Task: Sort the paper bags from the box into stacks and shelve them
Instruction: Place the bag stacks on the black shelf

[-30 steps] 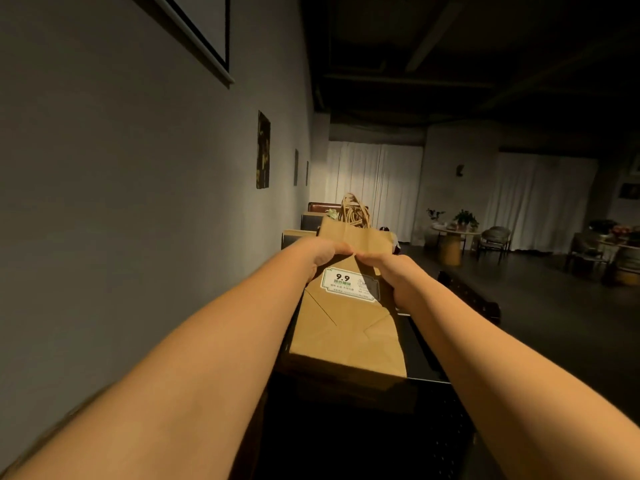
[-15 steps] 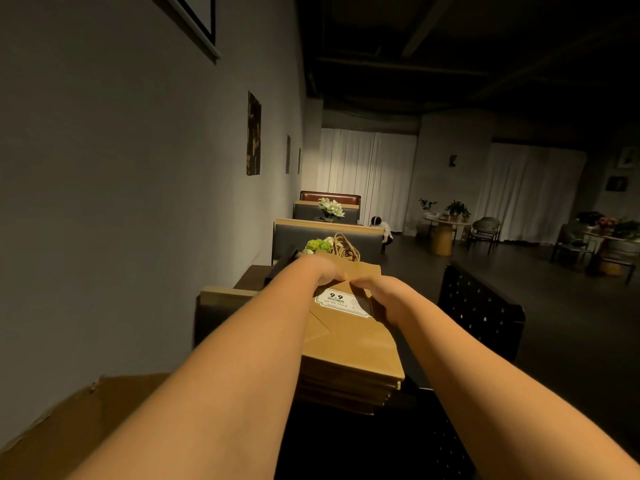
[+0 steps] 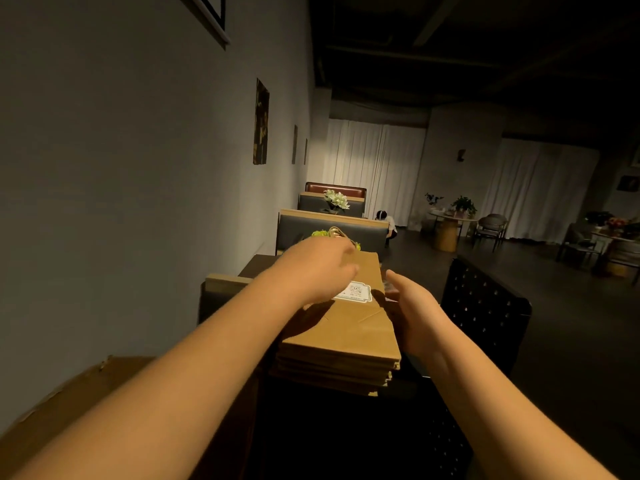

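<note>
A stack of flat brown kraft paper bags (image 3: pixel 341 344) lies on a dark surface between the two forearms, its near edges showing several folded layers slightly out of line. The top bag carries a small white printed label (image 3: pixel 356 292) near its far end, and twisted paper handles (image 3: pixel 341 233) stick out beyond the far edge.

The left hand (image 3: pixel 320 270) lies palm down over the far left part of the top bag, fingers spread loosely and blurred; its grip is not closed on anything, it only rests on the paper and covers part of the label. The right hand (image 3: pixel 412 311) sits against the right edge of the stack, just right of the label, fingers curved along the side; whether that grip pinches the bags or merely touches them I cannot tell.

To the left of the left forearm is the flap of a brown cardboard box (image 3: pixel 69 403). To the right of the right hand stands a black perforated chair back (image 3: pixel 485 313).
</note>
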Demonstrator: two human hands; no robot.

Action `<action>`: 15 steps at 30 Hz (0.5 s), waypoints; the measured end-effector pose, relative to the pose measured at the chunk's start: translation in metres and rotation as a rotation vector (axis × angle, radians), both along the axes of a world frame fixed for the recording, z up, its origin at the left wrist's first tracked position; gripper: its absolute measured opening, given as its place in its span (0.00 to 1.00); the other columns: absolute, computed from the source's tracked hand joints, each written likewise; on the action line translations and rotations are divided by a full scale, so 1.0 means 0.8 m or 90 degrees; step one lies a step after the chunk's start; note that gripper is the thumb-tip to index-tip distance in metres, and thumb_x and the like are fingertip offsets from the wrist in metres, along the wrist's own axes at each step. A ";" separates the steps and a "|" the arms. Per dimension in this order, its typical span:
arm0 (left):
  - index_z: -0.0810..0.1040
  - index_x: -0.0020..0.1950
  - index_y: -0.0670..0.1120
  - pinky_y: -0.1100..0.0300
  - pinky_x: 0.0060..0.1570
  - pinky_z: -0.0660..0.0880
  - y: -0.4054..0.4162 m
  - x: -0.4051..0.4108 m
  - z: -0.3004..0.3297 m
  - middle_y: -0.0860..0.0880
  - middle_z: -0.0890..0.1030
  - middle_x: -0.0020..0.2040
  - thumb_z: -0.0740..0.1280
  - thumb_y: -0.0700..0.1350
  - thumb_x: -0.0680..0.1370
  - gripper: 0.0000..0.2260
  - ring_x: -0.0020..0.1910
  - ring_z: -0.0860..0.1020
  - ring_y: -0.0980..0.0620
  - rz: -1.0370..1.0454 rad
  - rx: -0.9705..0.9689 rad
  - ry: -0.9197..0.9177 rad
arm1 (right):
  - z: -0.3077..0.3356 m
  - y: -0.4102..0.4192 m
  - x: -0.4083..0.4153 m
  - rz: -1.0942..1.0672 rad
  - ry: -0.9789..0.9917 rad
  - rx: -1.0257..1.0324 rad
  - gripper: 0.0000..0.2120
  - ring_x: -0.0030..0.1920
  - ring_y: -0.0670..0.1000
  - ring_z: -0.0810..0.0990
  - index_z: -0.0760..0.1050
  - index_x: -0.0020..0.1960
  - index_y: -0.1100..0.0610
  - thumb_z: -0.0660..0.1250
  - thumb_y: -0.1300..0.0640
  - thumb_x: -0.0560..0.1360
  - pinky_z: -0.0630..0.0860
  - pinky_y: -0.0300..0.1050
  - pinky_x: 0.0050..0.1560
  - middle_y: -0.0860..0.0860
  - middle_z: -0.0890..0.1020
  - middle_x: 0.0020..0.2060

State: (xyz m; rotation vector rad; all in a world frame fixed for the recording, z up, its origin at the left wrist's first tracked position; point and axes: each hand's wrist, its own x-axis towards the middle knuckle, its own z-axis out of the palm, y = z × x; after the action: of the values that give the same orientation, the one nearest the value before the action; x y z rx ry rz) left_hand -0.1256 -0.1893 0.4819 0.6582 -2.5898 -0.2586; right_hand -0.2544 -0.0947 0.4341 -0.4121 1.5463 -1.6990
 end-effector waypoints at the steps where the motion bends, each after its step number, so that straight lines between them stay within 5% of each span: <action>1: 0.71 0.70 0.54 0.62 0.55 0.71 0.007 0.019 -0.008 0.54 0.76 0.66 0.59 0.50 0.82 0.17 0.63 0.73 0.54 -0.020 -0.014 0.094 | -0.005 0.009 0.002 0.012 -0.013 -0.021 0.22 0.45 0.56 0.83 0.69 0.66 0.59 0.58 0.44 0.80 0.77 0.44 0.34 0.60 0.81 0.54; 4: 0.81 0.59 0.49 0.76 0.45 0.68 0.029 0.067 -0.042 0.58 0.79 0.53 0.59 0.46 0.80 0.13 0.50 0.76 0.63 -0.040 -0.035 0.436 | -0.015 0.029 0.017 0.023 -0.061 -0.072 0.23 0.43 0.57 0.84 0.74 0.64 0.59 0.57 0.43 0.80 0.78 0.43 0.32 0.60 0.83 0.54; 6: 0.79 0.57 0.50 0.79 0.49 0.68 0.038 0.081 -0.075 0.59 0.77 0.52 0.60 0.45 0.78 0.12 0.51 0.75 0.67 -0.034 0.027 0.555 | -0.020 0.035 0.030 0.015 -0.091 -0.097 0.22 0.40 0.56 0.85 0.75 0.64 0.59 0.58 0.44 0.81 0.78 0.42 0.29 0.59 0.84 0.51; 10: 0.71 0.58 0.55 0.69 0.57 0.70 0.060 0.092 -0.137 0.59 0.73 0.56 0.63 0.44 0.79 0.10 0.58 0.73 0.61 0.077 0.249 0.759 | -0.020 0.039 0.048 0.008 -0.089 -0.117 0.18 0.42 0.55 0.86 0.79 0.60 0.56 0.57 0.45 0.81 0.78 0.43 0.35 0.56 0.86 0.46; 12: 0.69 0.53 0.54 0.62 0.50 0.72 0.076 0.099 -0.157 0.53 0.73 0.52 0.63 0.41 0.80 0.07 0.54 0.74 0.52 0.142 0.427 0.819 | -0.017 0.040 0.056 -0.017 -0.080 -0.107 0.17 0.43 0.56 0.85 0.79 0.56 0.55 0.57 0.46 0.81 0.78 0.46 0.38 0.56 0.86 0.46; 15: 0.68 0.56 0.53 0.60 0.47 0.71 0.088 0.106 -0.178 0.48 0.73 0.55 0.62 0.44 0.81 0.06 0.53 0.75 0.48 0.162 0.577 0.719 | -0.012 0.040 0.068 -0.032 -0.065 -0.100 0.15 0.46 0.57 0.84 0.78 0.55 0.55 0.58 0.47 0.81 0.79 0.48 0.40 0.56 0.86 0.47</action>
State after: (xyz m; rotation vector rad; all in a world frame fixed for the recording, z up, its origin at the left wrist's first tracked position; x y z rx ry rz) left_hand -0.0405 -0.1188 0.3395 0.7798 -1.2095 -1.3061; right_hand -0.2004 -0.0626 0.4241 -0.3627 1.3653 -1.8589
